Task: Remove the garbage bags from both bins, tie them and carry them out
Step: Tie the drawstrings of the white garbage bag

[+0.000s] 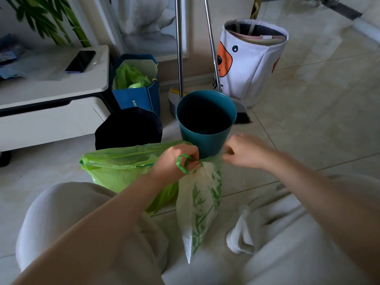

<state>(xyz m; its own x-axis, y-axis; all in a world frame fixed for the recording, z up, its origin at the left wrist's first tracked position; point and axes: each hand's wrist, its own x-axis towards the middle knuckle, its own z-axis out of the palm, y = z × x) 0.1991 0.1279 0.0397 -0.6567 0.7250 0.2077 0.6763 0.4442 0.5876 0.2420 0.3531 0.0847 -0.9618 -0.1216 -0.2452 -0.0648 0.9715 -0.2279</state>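
My left hand (174, 161) pinches the gathered neck and green drawstring loop of a clear garbage bag with green leaf print (200, 204), which hangs down between my knees. My right hand (244, 151) hovers just right of the neck with fingers curled; whether it holds a thin strand is unclear. A second bin lined with a green garbage bag (119, 167) stands behind my left forearm. The teal bin (205, 124) beyond my hands has no bag in it. A dark bin or lid (128, 128) sits to its left.
A blue paper bag (136, 87) holding green plastic stands by the white cabinet (51, 95), which carries a phone (80, 61). Two metal handles, a dustpan (240, 108) and a white fabric basket (250, 60) stand behind the teal bin. My knees frame the tiled floor.
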